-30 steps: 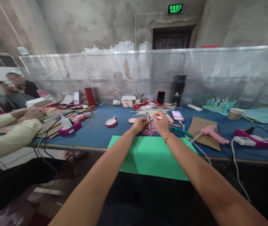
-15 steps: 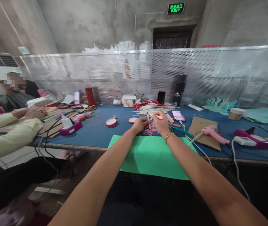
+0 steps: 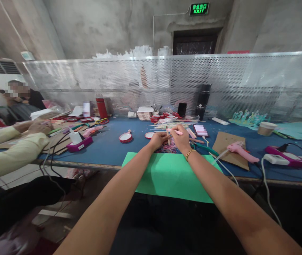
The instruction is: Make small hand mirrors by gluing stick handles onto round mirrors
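Dim room, left-edge glare, wide-angle stretched edges

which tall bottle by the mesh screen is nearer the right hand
The black bottle, standing beyond the right hand; the red bottle stands much farther left.

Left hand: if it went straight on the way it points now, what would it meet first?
Past the wooden stick it holds, the left hand would probably meet the right hand first, though depth between them is hard to judge.
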Demonstrator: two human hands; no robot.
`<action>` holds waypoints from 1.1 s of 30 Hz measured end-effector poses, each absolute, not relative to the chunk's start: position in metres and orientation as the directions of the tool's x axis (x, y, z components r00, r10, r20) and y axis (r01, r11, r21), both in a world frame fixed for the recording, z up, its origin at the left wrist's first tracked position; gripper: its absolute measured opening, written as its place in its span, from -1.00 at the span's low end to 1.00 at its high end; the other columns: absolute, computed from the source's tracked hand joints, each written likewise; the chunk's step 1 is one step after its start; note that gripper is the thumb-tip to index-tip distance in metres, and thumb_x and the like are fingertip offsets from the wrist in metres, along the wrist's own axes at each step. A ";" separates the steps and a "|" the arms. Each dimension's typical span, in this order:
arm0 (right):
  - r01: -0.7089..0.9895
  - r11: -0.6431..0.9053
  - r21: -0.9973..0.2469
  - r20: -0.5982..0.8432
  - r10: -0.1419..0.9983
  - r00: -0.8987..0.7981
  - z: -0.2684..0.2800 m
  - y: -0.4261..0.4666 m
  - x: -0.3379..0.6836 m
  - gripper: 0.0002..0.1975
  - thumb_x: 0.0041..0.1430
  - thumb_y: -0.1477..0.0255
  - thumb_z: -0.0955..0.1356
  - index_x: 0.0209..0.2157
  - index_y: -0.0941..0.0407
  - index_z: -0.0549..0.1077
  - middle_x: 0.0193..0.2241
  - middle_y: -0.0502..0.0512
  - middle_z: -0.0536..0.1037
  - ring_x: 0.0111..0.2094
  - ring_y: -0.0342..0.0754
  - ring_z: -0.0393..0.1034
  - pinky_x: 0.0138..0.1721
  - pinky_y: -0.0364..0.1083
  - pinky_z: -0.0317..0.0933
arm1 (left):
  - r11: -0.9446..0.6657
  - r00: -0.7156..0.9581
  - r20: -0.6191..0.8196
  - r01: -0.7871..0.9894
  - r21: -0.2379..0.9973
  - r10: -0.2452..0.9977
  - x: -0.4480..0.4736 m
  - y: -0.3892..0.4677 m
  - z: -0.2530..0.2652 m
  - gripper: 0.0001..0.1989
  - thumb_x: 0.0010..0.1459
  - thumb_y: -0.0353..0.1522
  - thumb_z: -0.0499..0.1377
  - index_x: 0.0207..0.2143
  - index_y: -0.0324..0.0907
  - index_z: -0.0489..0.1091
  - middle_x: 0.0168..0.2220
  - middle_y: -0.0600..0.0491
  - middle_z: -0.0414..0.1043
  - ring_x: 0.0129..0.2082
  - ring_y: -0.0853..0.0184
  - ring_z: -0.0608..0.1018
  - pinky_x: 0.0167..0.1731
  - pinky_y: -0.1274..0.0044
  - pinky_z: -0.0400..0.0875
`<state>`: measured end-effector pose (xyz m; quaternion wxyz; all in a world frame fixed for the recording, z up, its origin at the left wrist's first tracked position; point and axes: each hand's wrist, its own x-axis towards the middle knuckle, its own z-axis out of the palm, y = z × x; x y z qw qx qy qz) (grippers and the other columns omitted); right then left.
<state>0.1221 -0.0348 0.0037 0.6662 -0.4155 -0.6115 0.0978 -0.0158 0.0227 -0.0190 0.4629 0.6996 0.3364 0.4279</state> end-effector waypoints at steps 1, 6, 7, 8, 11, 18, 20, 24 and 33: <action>0.380 0.630 -0.677 0.730 0.643 0.234 0.003 -0.034 0.122 -0.86 0.08 0.33 0.32 -0.51 0.06 0.36 -0.51 -0.04 0.44 -0.41 -0.06 0.32 -0.31 -0.09 0.16 | -0.344 0.407 0.288 0.070 0.936 0.867 -0.016 0.023 -0.019 -0.52 -0.21 -0.03 0.36 -0.61 -0.26 0.32 -0.67 0.17 0.23 -0.67 0.52 0.25 -0.63 0.60 0.10; 0.389 0.615 -0.686 0.719 0.656 0.230 0.003 -0.033 0.123 -0.86 0.08 0.32 0.31 -0.50 0.06 0.37 -0.50 -0.03 0.46 -0.39 -0.05 0.33 -0.30 -0.08 0.16 | -0.325 0.396 0.276 0.060 0.944 0.876 -0.015 0.022 -0.019 -0.51 -0.25 -0.03 0.38 -0.62 -0.26 0.31 -0.66 0.17 0.23 -0.66 0.52 0.25 -0.62 0.60 0.11; 0.393 0.615 -0.684 0.720 0.654 0.231 0.003 -0.033 0.123 -0.86 0.08 0.32 0.31 -0.50 0.06 0.37 -0.50 -0.03 0.46 -0.39 -0.05 0.33 -0.30 -0.08 0.16 | -0.322 0.394 0.272 0.063 0.945 0.878 -0.015 0.022 -0.018 -0.51 -0.24 -0.04 0.38 -0.62 -0.26 0.31 -0.66 0.17 0.22 -0.66 0.52 0.25 -0.62 0.60 0.11; 0.398 0.613 -0.682 0.721 0.653 0.231 0.003 -0.033 0.123 -0.86 0.08 0.32 0.31 -0.50 0.06 0.37 -0.50 -0.03 0.46 -0.39 -0.05 0.33 -0.30 -0.08 0.16 | -0.320 0.392 0.270 0.066 0.945 0.880 -0.015 0.021 -0.017 -0.53 -0.23 -0.05 0.38 -0.62 -0.26 0.31 -0.67 0.17 0.22 -0.66 0.53 0.25 -0.62 0.60 0.11; 0.407 0.602 -0.687 0.716 0.658 0.234 0.003 -0.032 0.123 -0.85 0.07 0.31 0.31 -0.50 0.06 0.37 -0.50 -0.03 0.47 -0.38 -0.05 0.33 -0.30 -0.08 0.16 | -0.318 0.396 0.267 0.067 0.946 0.879 -0.015 0.018 -0.015 -0.55 -0.21 -0.08 0.38 -0.61 -0.27 0.32 -0.66 0.17 0.22 -0.66 0.52 0.25 -0.61 0.60 0.13; 0.415 0.591 -0.692 0.710 0.661 0.243 0.003 -0.032 0.124 -0.88 0.07 0.35 0.29 -0.49 0.06 0.37 -0.49 -0.02 0.47 -0.37 -0.04 0.33 -0.28 -0.07 0.17 | -0.324 0.393 0.266 0.086 0.942 0.880 -0.015 0.016 -0.014 -0.51 -0.26 -0.02 0.37 -0.60 -0.27 0.34 -0.65 0.16 0.25 -0.65 0.51 0.27 -0.60 0.60 0.15; 0.413 0.585 -0.698 0.704 0.665 0.249 0.003 -0.033 0.125 -0.89 0.06 0.35 0.30 -0.49 0.05 0.37 -0.49 -0.02 0.47 -0.37 -0.03 0.33 -0.28 -0.07 0.17 | -0.328 0.387 0.269 0.096 0.940 0.882 -0.015 0.017 -0.014 -0.49 -0.27 0.00 0.37 -0.61 -0.27 0.33 -0.66 0.16 0.25 -0.65 0.51 0.27 -0.61 0.60 0.14; 0.413 0.585 -0.698 0.706 0.661 0.256 0.003 -0.034 0.125 -0.88 0.07 0.34 0.30 -0.50 0.06 0.37 -0.49 -0.02 0.47 -0.38 -0.04 0.33 -0.29 -0.07 0.16 | -0.336 0.391 0.270 0.113 0.935 0.880 -0.016 0.019 -0.016 -0.49 -0.26 0.00 0.36 -0.61 -0.26 0.33 -0.66 0.16 0.25 -0.65 0.51 0.26 -0.61 0.60 0.13; 0.412 0.553 -0.724 0.681 0.669 0.299 0.005 -0.034 0.127 -0.90 0.04 0.38 0.29 -0.50 0.05 0.38 -0.51 -0.03 0.47 -0.40 -0.03 0.32 -0.28 -0.06 0.17 | -0.340 0.390 0.269 0.126 0.932 0.881 -0.016 0.019 -0.016 -0.51 -0.23 -0.01 0.35 -0.61 -0.26 0.33 -0.66 0.16 0.25 -0.65 0.51 0.26 -0.60 0.60 0.11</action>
